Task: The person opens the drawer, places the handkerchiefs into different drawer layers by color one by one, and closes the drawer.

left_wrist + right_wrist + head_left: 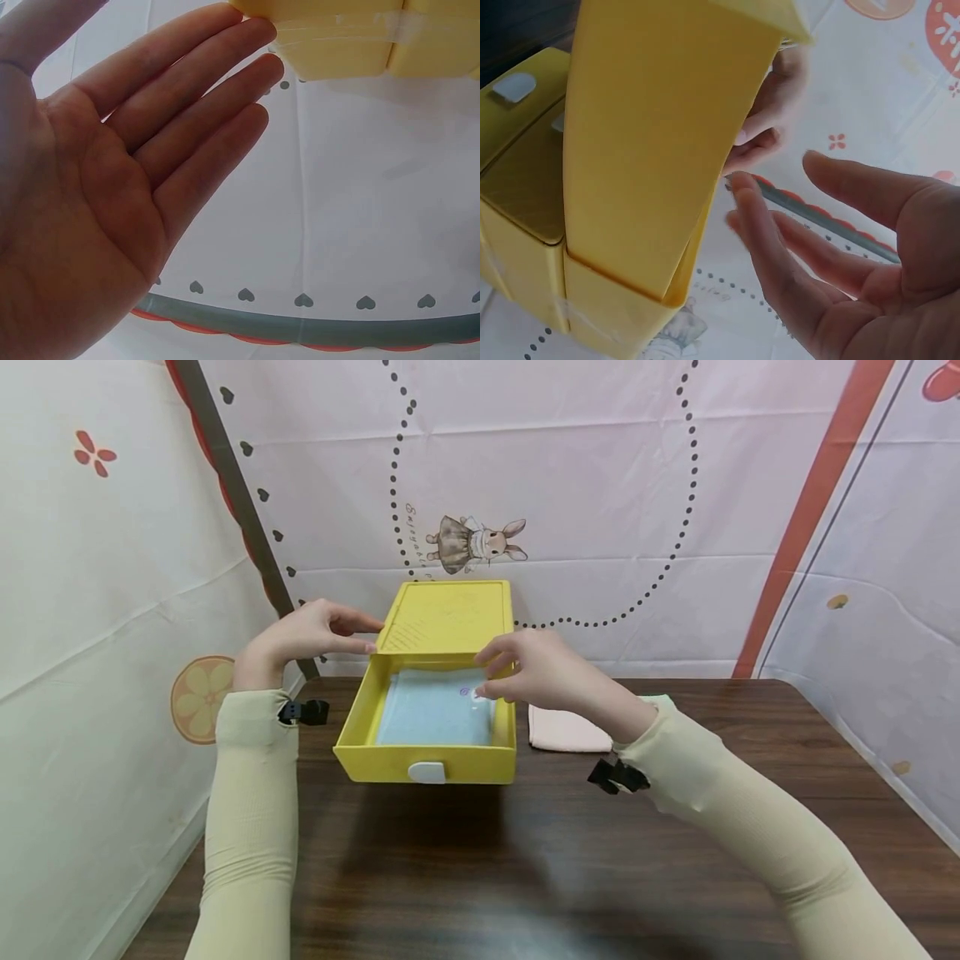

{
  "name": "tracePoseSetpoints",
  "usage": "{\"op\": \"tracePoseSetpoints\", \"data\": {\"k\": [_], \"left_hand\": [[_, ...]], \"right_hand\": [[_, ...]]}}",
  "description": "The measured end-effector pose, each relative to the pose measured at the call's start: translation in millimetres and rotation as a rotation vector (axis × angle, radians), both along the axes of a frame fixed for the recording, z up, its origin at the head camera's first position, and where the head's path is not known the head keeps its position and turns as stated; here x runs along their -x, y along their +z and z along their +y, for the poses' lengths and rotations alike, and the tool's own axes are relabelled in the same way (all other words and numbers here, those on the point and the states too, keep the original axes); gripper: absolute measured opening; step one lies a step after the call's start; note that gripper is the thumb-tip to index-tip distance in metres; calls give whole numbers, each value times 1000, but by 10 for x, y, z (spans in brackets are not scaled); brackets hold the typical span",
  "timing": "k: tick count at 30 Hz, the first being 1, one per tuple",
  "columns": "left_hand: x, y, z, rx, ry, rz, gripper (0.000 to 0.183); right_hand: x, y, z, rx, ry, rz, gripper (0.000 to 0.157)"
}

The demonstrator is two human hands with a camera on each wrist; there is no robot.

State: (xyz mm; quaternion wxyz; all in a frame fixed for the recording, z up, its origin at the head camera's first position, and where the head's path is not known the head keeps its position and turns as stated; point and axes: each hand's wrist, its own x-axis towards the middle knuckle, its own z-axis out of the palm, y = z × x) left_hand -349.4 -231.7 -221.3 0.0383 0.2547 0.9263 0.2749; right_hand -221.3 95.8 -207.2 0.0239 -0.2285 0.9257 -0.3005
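Observation:
A yellow drawer box (453,614) stands near the back of the table, its top drawer (386,763) pulled out with a white handle in front. Inside the drawer lies a folded light-blue cloth (431,714). The fingertips of my left hand (307,631) touch the box's left side; in the left wrist view those fingers are straight beside the yellow wall. Over the drawer's right edge hovers my right hand (543,670), fingers loosely bent, holding nothing. The right wrist view shows the drawer from its side (652,150), apart from the right fingertips.
A folded pink cloth (564,731) lies right of the box, partly behind my right forearm. Beyond that sleeve a bit of pale green material (660,700) peeks out. Other yellow drawers with white handles (514,87) sit below. Printed sheets hang behind the dark wooden table (570,860).

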Motion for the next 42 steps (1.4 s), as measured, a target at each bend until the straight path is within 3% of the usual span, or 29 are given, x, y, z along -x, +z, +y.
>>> {"op": "tracePoseSetpoints", "data": {"k": [12,23,35,42], "left_hand": [[23,-13,-9,-1,-3,0,51],[-10,5,4,-7,-6,4,51],[-23,-3,10,-4,0,8,51],[-23,-6,5,-1,2,8,51]], "right_hand": [[-223,-128,66,188,2,54,24],[-480,-241,125,283,57,85,17],[-688,-397,124,284,144,60,19],[-743,-512,78,233,166,73,18]]}}
